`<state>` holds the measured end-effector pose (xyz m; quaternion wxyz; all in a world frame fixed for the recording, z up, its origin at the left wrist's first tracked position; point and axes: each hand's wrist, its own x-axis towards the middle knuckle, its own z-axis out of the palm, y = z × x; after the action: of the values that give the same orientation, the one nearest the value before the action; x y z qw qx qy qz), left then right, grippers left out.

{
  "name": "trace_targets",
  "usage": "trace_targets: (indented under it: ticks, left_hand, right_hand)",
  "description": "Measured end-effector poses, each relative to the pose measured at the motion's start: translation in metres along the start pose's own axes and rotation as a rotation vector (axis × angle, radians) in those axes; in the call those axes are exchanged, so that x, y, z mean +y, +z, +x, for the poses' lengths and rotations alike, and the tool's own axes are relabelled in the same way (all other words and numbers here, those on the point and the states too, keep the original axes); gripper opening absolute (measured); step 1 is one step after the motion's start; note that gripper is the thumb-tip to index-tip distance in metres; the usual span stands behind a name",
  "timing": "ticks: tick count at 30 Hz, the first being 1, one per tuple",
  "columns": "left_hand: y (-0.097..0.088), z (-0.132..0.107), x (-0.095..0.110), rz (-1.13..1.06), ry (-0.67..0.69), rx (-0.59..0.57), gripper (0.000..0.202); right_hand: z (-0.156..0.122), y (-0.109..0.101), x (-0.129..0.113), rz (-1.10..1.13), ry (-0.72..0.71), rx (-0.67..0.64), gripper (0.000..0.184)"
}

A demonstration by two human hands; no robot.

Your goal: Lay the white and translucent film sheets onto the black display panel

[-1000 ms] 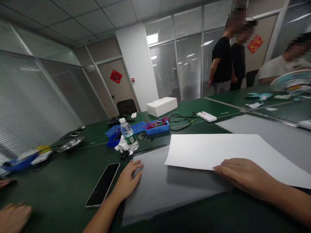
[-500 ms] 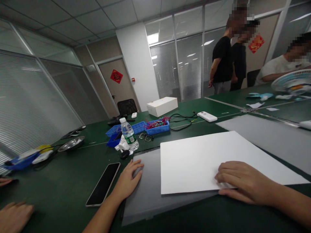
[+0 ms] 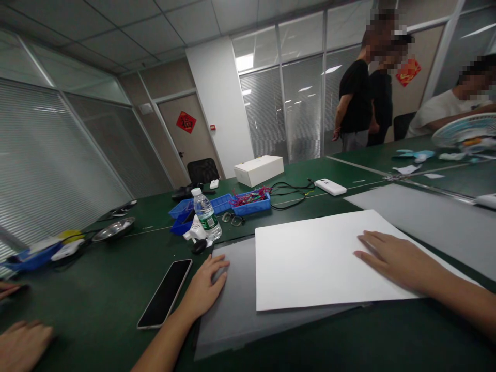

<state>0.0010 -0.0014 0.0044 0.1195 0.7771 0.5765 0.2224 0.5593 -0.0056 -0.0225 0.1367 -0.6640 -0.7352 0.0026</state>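
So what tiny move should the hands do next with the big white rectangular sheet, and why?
Probably the right hand should nudge the big white rectangular sheet slightly left. That hand lies spread on it, and the sheet sits askew over the smooth grey translucent sheet, leaving a grey strip uncovered at the left, by the left hand.

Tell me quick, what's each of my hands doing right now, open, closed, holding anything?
Left hand: open, resting at the grey sheet's left edge, no grip visible.
Right hand: open, lying on the white sheet, no grip visible.
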Motion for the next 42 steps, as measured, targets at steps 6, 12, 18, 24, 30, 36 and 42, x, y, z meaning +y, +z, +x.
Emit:
trace_targets:
  ticks: [6, 12, 18, 24, 30, 36, 42]
  left_hand:
    - [0.000, -0.001, 0.002, -0.003, 0.003, 0.005, 0.041]
    - [-0.002, 0.000, 0.004, 0.006, 0.002, -0.012, 0.042]
    - [-0.001, 0.001, 0.005, -0.010, -0.009, -0.004, 0.042]
    - [-0.001, 0.002, 0.004, -0.006, -0.009, -0.007, 0.043]
    - [-0.001, 0.001, 0.004, -0.008, 0.006, 0.001, 0.043]
    - [-0.003, 0.001, 0.006, 0.000, -0.005, -0.017, 0.044]
    - [-0.002, 0.001, 0.005, -0.030, -0.006, -0.014, 0.044]
  right_hand:
    - [-0.003, 0.003, -0.015, -0.033, -0.037, -0.030, 0.086]
    - [-0.009, 0.000, -0.031, -0.020, -0.101, 0.022, 0.084]
    - [-0.010, -0.005, -0.034, 0.004, -0.100, 0.036, 0.079]
    - [-0.005, 0.001, -0.018, -0.045, 0.018, 0.060, 0.088]
    - [-0.006, 0.002, -0.020, -0.028, 0.078, 0.018, 0.099]
    - [-0.010, 0.002, -0.030, -0.032, 0.031, -0.013, 0.095]
    - [-0.014, -0.007, -0.040, 0.013, -0.072, 0.039, 0.084]
